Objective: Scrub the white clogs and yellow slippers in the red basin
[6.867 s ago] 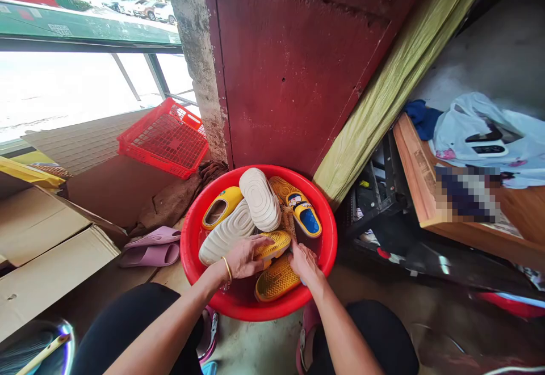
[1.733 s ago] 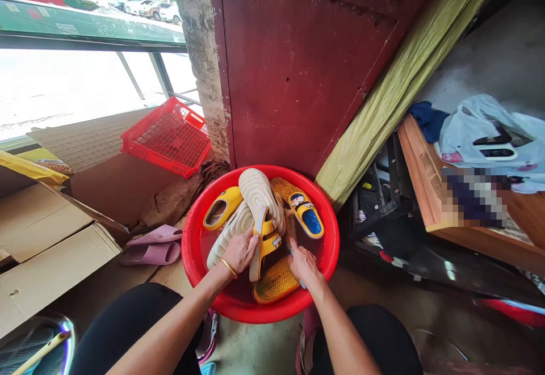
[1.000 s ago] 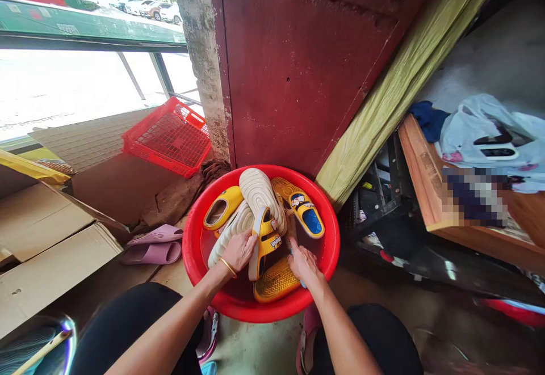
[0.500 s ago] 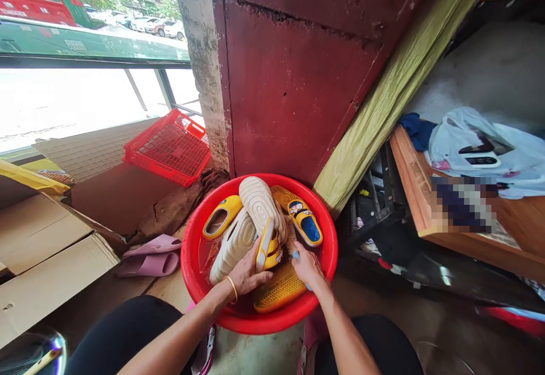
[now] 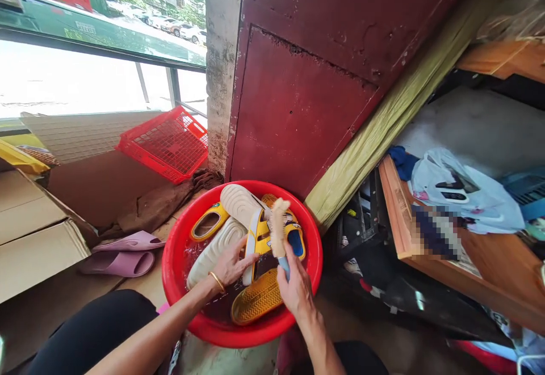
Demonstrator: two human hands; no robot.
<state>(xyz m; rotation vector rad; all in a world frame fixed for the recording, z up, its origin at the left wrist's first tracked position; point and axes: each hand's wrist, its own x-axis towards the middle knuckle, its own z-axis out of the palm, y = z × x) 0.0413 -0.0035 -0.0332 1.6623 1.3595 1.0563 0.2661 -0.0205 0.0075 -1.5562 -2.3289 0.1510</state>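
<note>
A red basin holds water and several slippers. My left hand, with a gold bangle at its wrist, grips a yellow slipper with a white sole edge near its lower end. My right hand is closed round the blue-grey handle of a brush, whose pale bristles are raised beside that slipper. Around them lie cream slippers, a yellow slipper at the left, a blue-lined yellow one at the right, and a yellow sole facing up at the front.
Pink slippers lie left of the basin, near cardboard boxes. A red crate leans behind them. Behind the basin stands a dark red door. At the right, a wooden shelf bears a plastic bag.
The brush has come up into clear sight in my right hand. The held slipper has turned more upright, showing its straps. The view has shifted, placing the basin further left.
</note>
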